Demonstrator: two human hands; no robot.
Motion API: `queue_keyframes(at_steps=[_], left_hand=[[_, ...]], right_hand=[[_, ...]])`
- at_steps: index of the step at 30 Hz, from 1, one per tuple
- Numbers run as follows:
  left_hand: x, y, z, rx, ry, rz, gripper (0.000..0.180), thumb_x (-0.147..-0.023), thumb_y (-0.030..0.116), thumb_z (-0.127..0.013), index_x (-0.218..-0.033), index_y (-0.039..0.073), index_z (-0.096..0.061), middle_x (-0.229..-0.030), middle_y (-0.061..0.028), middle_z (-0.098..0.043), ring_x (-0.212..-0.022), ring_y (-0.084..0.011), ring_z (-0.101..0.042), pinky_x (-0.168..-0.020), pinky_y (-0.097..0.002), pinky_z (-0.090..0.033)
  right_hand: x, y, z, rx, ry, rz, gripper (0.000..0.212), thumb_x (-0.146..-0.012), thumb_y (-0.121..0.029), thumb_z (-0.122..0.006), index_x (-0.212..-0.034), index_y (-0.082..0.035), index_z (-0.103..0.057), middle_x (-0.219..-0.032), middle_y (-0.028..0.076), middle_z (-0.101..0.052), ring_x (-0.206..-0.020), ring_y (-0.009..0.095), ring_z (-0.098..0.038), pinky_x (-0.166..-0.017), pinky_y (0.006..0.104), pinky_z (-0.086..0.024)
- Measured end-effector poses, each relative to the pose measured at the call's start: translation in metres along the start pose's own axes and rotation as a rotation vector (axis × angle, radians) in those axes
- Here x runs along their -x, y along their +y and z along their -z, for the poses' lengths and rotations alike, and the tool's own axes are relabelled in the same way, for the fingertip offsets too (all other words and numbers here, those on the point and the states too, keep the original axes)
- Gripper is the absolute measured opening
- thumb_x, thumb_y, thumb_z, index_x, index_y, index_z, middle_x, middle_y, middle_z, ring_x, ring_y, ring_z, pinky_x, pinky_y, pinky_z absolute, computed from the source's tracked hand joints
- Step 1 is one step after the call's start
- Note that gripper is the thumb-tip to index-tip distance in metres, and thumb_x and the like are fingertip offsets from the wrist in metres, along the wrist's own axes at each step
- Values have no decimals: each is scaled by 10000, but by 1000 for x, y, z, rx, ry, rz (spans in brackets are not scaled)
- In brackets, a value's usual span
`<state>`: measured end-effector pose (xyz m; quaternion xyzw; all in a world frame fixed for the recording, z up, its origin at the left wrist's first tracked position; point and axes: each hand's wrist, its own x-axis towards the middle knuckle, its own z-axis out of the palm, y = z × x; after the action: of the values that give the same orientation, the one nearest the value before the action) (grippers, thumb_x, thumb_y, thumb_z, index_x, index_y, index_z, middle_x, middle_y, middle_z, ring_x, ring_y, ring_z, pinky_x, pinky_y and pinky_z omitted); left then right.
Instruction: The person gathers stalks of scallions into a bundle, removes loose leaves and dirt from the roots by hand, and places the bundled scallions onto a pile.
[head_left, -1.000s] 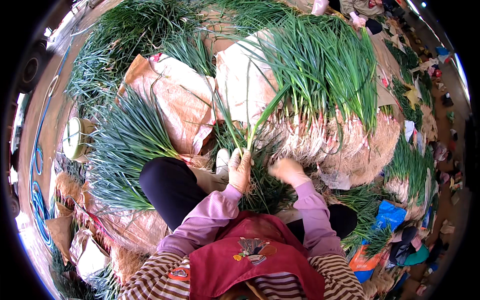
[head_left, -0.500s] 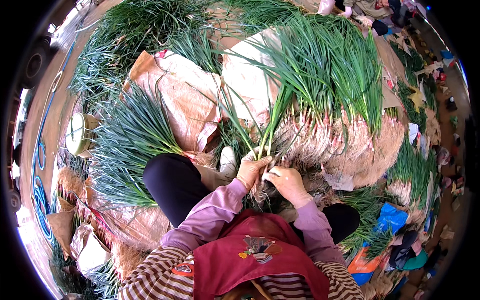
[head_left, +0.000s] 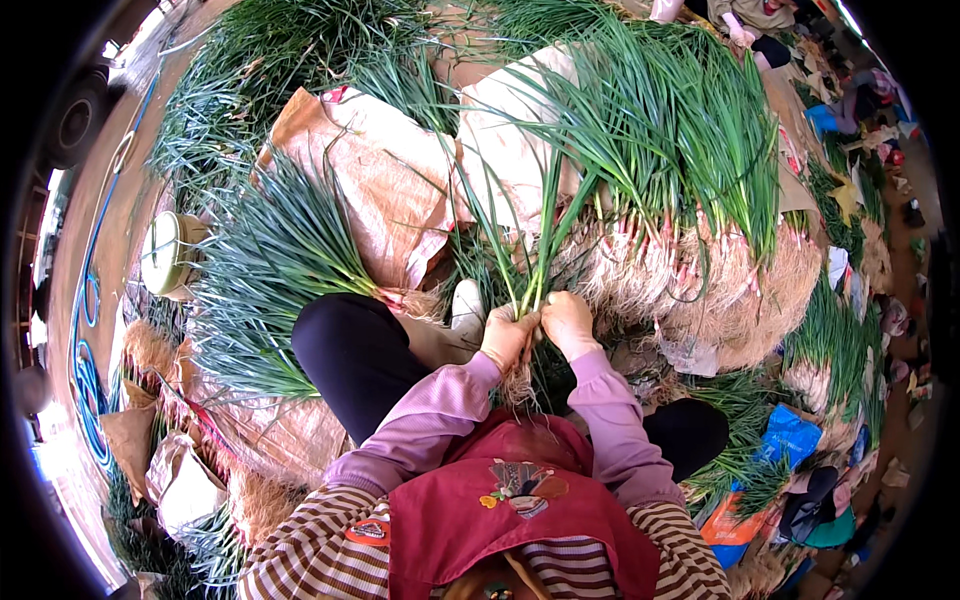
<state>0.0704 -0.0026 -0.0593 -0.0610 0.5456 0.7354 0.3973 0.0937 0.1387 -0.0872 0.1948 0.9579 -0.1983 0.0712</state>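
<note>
A small bunch of green onions [head_left: 541, 262] stands between my hands, long leaves pointing away and pale stringy roots hanging toward my apron. My left hand [head_left: 507, 338] is closed round the lower stems. Beside it, my right hand [head_left: 568, 322] is closed with its fingertips against the same stems; its grip is partly hidden. To the right of the hands lies a wide row of green onions [head_left: 690, 150] with red-tinged stems and a thick mat of roots [head_left: 720, 290]. Another pile of green onions [head_left: 290, 265] rests left of my knee.
Tan woven sacks [head_left: 365, 185] lie ahead. At the left stand a lidded pale bucket [head_left: 170, 255] and a coiled blue hose [head_left: 90, 400]. A blue plastic bag [head_left: 788, 436] sits at the right. Another person's hand [head_left: 740, 35] shows at the top right.
My right hand has moved up and slightly left, closer against the stems. The left hand stays on the bunch. The whole view has shifted slightly.
</note>
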Motion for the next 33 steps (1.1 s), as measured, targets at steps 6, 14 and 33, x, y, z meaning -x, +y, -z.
queue_keyframes(at_steps=[6,14,33], left_hand=[[0,15,7,128,-66,51,137,-887,163,-574,-920,30,-573,-645,-47,-587,-341,-124,-464,-315,-228,-379],[-11,17,19,384,-316,310,227,-904,252,-550,-938,28,-572,-672,-79,-602,-434,-185,-539,-368,-278,-435],[-3,32,15,568,-508,179,171,-950,196,-465,-1049,68,-522,-651,29,-423,-524,-87,-405,-452,-232,-352]], right_hand=[[23,60,-3,292,-599,-99,365,-782,-187,-609,-1072,34,-597,-957,217,-641,-870,321,-645,-779,382,-503],[22,-5,77,-1101,-651,159,858,-741,-124,-743,-1419,-44,-224,-1185,83,-506,-801,98,-545,-751,224,-471],[1,47,70,-386,-81,-373,316,-910,-299,-479,-921,-31,-645,-745,126,-628,-679,266,-597,-649,381,-468]])
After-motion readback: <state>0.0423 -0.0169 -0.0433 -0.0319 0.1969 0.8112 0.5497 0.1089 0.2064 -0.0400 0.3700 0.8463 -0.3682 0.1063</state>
